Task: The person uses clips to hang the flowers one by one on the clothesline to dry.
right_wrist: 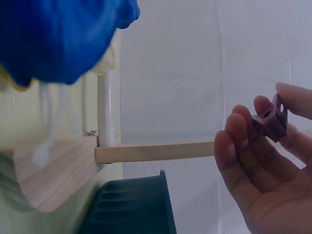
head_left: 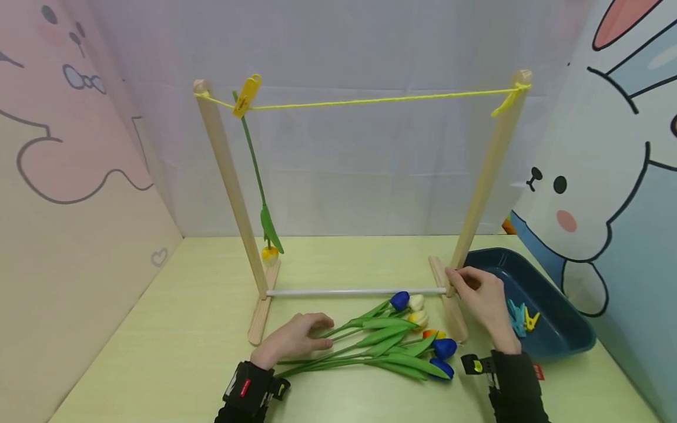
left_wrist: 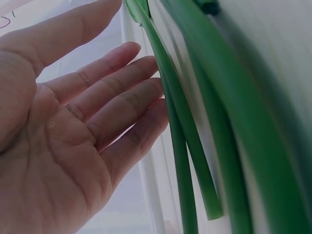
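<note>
My left hand (head_left: pixel 298 338) is at the stem end of several artificial tulips (head_left: pixel 370 346) lying on the table. In the left wrist view its fingers are fairly straight, their tips at the green stems (left_wrist: pixel 187 141), the palm bare. My right hand (head_left: pixel 483 294), beside the right post, pinches a small dark purple clothespin (right_wrist: pixel 273 122) between thumb and fingers; the head view hides the clip. A yellow clothespin (head_left: pixel 247 96) holds one yellow tulip (head_left: pixel 270 254) head down from the yellow cord (head_left: pixel 370 101).
Two wooden posts (head_left: pixel 230 188) carry the cord, with a white rod (head_left: pixel 354 292) between their feet. At the right is a dark blue basin (head_left: pixel 560 320) with blue clothespins (head_left: pixel 517 319) and a yellow clothespin (head_left: pixel 531 319) in it. A white sheet hangs behind.
</note>
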The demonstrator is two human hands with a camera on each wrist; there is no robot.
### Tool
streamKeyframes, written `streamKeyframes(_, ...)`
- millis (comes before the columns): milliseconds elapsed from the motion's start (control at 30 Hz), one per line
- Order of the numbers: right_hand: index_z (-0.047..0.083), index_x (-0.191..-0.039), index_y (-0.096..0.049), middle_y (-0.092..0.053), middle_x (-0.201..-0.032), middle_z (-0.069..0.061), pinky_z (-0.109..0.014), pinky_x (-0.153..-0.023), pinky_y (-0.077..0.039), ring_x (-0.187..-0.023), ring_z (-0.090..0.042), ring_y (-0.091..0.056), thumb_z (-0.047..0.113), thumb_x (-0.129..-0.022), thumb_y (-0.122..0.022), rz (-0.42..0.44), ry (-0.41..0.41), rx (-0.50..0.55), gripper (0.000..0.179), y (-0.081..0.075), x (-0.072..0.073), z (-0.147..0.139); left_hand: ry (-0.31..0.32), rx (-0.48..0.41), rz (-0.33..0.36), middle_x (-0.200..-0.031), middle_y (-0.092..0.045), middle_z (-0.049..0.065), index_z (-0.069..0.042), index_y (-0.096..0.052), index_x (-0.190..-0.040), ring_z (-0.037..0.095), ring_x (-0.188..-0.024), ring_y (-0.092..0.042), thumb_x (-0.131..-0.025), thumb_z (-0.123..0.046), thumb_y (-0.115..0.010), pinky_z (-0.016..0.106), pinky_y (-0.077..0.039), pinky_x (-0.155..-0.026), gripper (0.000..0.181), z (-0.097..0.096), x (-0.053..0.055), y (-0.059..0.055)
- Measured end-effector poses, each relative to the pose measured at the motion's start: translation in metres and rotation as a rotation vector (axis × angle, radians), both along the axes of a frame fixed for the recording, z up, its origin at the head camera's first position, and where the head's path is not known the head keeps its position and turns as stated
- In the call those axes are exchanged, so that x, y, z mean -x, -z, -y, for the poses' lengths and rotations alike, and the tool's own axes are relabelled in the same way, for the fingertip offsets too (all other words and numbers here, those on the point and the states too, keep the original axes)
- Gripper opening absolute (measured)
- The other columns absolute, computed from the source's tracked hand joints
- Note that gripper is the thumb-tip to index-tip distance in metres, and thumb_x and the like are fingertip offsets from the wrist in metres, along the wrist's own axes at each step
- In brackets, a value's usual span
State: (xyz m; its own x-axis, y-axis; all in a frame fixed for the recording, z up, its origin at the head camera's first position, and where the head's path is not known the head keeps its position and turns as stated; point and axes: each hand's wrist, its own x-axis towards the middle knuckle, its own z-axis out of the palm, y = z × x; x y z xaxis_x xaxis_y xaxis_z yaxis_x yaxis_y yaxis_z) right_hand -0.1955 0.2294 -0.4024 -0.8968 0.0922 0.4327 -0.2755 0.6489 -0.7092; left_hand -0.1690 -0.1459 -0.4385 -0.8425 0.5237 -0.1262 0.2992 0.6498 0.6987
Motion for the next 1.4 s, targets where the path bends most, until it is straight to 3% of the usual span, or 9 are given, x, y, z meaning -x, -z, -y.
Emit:
streamKeyframes(200, 0.003, -0.099, -0.072, -0.067, -0.072, 0.008, -0.015, -0.058, -0.048, -0.06, 0.001, -0.059, 0.02, -0.098, -0.067, 0.006, -0.049, 0.056, 0.018, 0.002, 0.002, -0.001, -0.009, -0.023, -0.006, -0.137, -0.064, 0.02, -0.009, -0.056, -0.123, 0.04, -0.131, -0.058, -0.093, -0.017, -0.073, 0.057, -0.045, -0.109, 0.035, -0.001, 0.002, 0.001)
streamKeyframes(333, -0.001, -0.108, -0.069, -0.067, -0.073, 0.015, -0.014, -0.058, -0.051, -0.06, 0.006, -0.06, 0.014, -0.098, -0.067, 0.013, -0.093, 0.136, 0.018, 0.003, 0.002, 0.0, -0.002, 0.001, -0.039, -0.127, -0.069, 0.016, -0.012, -0.059, -0.114, 0.037, -0.123, -0.063, -0.091, -0.017, -0.075, 0.057, -0.047, -0.105, 0.028, -0.004, 0.001, 0.0)
streamKeyframes(467, -0.004, -0.117, -0.065, -0.073, -0.077, -0.003, -0.015, -0.059, -0.054, -0.061, 0.004, -0.063, 0.009, -0.098, -0.065, 0.019, -0.134, 0.171, 0.022, 0.002, 0.002, 0.001, 0.01, 0.043, -0.079, -0.118, -0.071, 0.009, -0.013, -0.066, -0.105, 0.029, -0.112, -0.065, -0.09, -0.019, -0.077, 0.054, -0.049, -0.099, 0.02, -0.005, 0.0, 0.001)
streamKeyframes(567, -0.006, -0.125, -0.061, -0.073, -0.084, -0.021, -0.015, -0.059, -0.054, -0.063, 0.002, -0.064, 0.008, -0.1, -0.062, 0.047, -0.153, 0.157, 0.029, 0.001, 0.002, 0.003, 0.013, 0.046, -0.088, -0.126, -0.07, 0.015, -0.011, -0.069, -0.099, 0.035, -0.118, -0.064, -0.088, -0.015, -0.077, 0.057, -0.047, -0.104, 0.014, -0.007, -0.001, 0.0)
streamKeyframes(667, -0.007, -0.128, -0.06, -0.074, -0.089, -0.023, -0.015, -0.06, -0.053, -0.064, 0.004, -0.063, 0.011, -0.101, -0.061, 0.096, -0.156, 0.131, 0.033, -0.001, 0.002, 0.003, 0.007, 0.049, -0.096, -0.134, -0.066, 0.02, -0.009, -0.071, -0.096, 0.042, -0.127, -0.06, -0.087, -0.012, -0.077, 0.06, -0.043, -0.109, 0.011, -0.009, -0.001, -0.001)
streamKeyframes(933, -0.008, -0.124, -0.064, -0.071, -0.084, -0.002, -0.02, -0.063, -0.055, -0.065, 0.006, -0.061, 0.016, -0.103, -0.058, 0.171, -0.171, 0.126, 0.032, 0.002, 0.001, 0.001, -0.014, 0.07, -0.142, -0.128, -0.07, 0.018, -0.011, -0.072, -0.085, 0.042, -0.122, -0.062, -0.084, -0.008, -0.079, 0.06, -0.046, -0.105, 0.007, -0.011, -0.004, 0.0)
streamKeyframes(1067, -0.009, -0.123, -0.064, -0.071, -0.084, -0.002, -0.019, -0.063, -0.054, -0.065, 0.005, -0.061, 0.015, -0.103, -0.058, 0.168, -0.185, 0.123, 0.032, 0.003, 0.001, 0.0, -0.013, 0.073, -0.16, -0.129, -0.068, 0.021, -0.012, -0.072, -0.078, 0.046, -0.124, -0.06, -0.082, -0.005, -0.079, 0.062, -0.046, -0.105, 0.011, -0.013, -0.006, 0.001)
streamKeyframes(1200, -0.01, -0.125, -0.063, -0.073, -0.087, -0.009, -0.019, -0.063, -0.055, -0.066, 0.007, -0.062, 0.015, -0.103, -0.058, 0.174, -0.183, 0.122, 0.033, 0.002, -0.001, -0.001, -0.002, 0.102, -0.199, -0.125, -0.07, 0.02, -0.011, -0.071, -0.077, 0.042, -0.119, -0.064, -0.081, -0.003, -0.079, 0.054, -0.052, -0.099, 0.012, -0.015, -0.006, 0.002)
streamKeyframes(1400, -0.008, -0.126, -0.063, -0.074, -0.089, -0.012, -0.021, -0.064, -0.056, -0.066, 0.006, -0.062, 0.016, -0.103, -0.059, 0.174, -0.177, 0.115, 0.033, 0.0, 0.0, -0.001, -0.013, 0.116, -0.227, -0.099, -0.073, 0.007, -0.009, -0.068, -0.09, 0.022, -0.088, -0.063, -0.08, -0.004, -0.081, 0.033, -0.05, -0.077, 0.018, -0.017, -0.003, 0.001)
